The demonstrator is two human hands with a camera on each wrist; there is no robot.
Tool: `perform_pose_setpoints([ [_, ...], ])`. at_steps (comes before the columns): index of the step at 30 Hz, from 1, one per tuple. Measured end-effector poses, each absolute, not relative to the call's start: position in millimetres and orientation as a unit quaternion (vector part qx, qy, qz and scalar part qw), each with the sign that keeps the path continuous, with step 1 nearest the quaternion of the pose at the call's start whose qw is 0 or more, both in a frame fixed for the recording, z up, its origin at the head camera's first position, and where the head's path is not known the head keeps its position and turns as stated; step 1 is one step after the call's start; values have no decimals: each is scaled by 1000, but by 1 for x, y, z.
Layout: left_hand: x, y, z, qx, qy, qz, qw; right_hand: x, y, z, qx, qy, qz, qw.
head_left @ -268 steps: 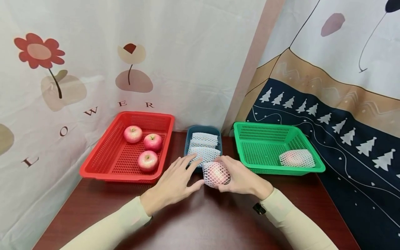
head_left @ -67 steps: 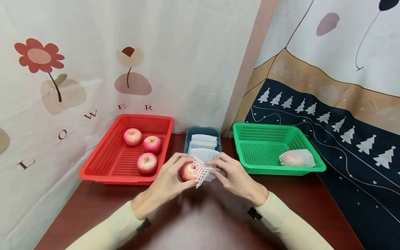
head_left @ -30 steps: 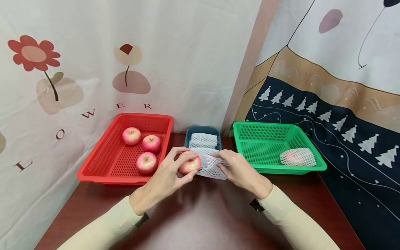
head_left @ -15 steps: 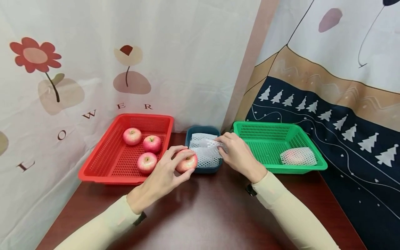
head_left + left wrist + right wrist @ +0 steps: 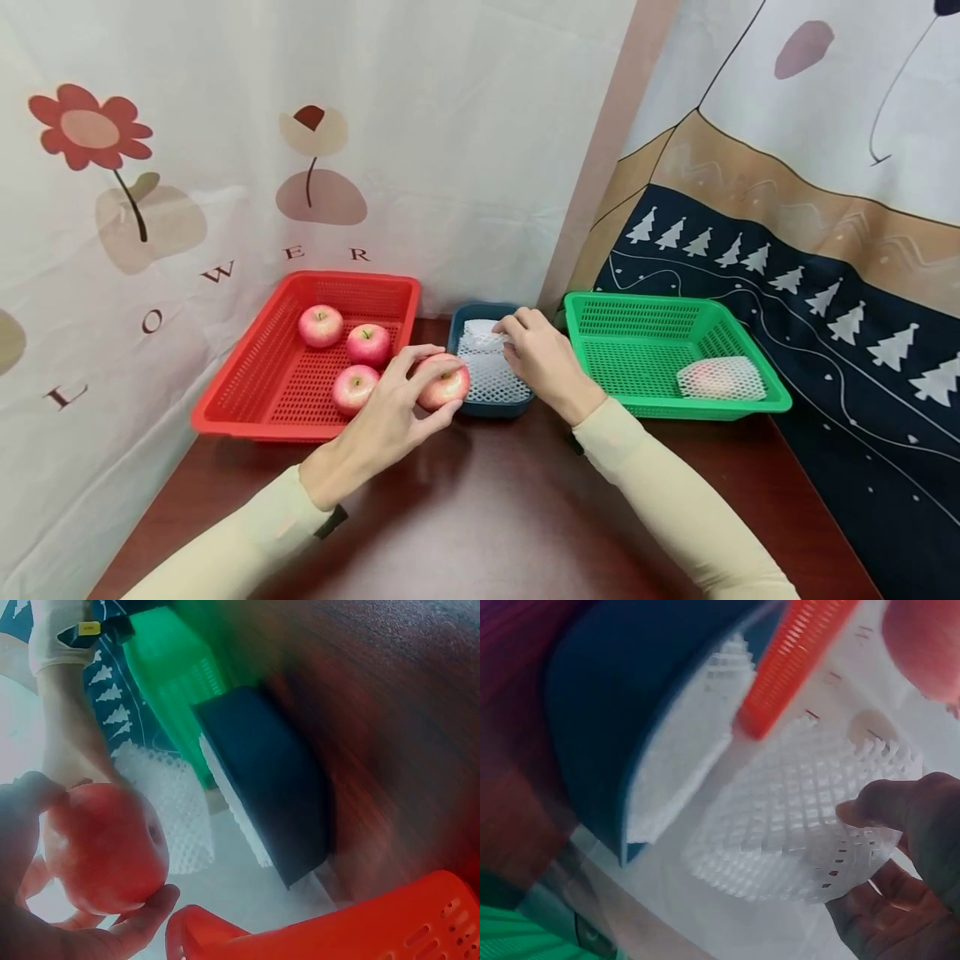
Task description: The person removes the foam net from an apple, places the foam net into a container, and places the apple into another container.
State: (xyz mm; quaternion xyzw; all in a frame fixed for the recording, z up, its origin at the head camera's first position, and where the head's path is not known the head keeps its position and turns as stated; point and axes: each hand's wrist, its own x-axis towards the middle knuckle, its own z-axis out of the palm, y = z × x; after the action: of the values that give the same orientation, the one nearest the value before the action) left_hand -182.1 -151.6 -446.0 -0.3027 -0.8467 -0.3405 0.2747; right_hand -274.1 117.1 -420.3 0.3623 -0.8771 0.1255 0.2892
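Observation:
My left hand (image 5: 378,429) grips a bare red apple (image 5: 448,387) between thumb and fingers, just in front of the red basket's near right corner. In the left wrist view the same apple (image 5: 105,847) shows its hollow end facing right. My right hand (image 5: 546,360) is above the small blue bin (image 5: 497,411). Its thumb and fingers pinch a white foam net sleeve (image 5: 787,810), seen spread out beside the bin wall in the right wrist view. More foam net sleeves (image 5: 491,377) lie inside the bin.
A red basket (image 5: 225,367) on the left holds three bare apples (image 5: 321,326). On the right stands a green basket (image 5: 600,354) with one net-wrapped apple (image 5: 720,379) in it. Printed curtains (image 5: 465,150) hang behind the dark reddish table (image 5: 510,517).
Earlier my right hand held the apple in its net. My left hand took the apple while the right pulled the net off. My right hand then carried the net back over the blue bin.

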Motion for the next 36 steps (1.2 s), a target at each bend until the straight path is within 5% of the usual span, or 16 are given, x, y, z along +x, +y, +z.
perform_pose_setpoints([
  [10, -182, -154, -448, -295, -849, -349, 265, -271, 105, -443, 378, -896, 59, 227],
  [24, -185, -163, -443, -287, -858, -338, 260, -269, 102, -448, 337, -931, 142, 19],
  [36, -187, -169, -442, -268, -866, -329, 265, -267, 100, -458, 347, -918, 180, -66],
])
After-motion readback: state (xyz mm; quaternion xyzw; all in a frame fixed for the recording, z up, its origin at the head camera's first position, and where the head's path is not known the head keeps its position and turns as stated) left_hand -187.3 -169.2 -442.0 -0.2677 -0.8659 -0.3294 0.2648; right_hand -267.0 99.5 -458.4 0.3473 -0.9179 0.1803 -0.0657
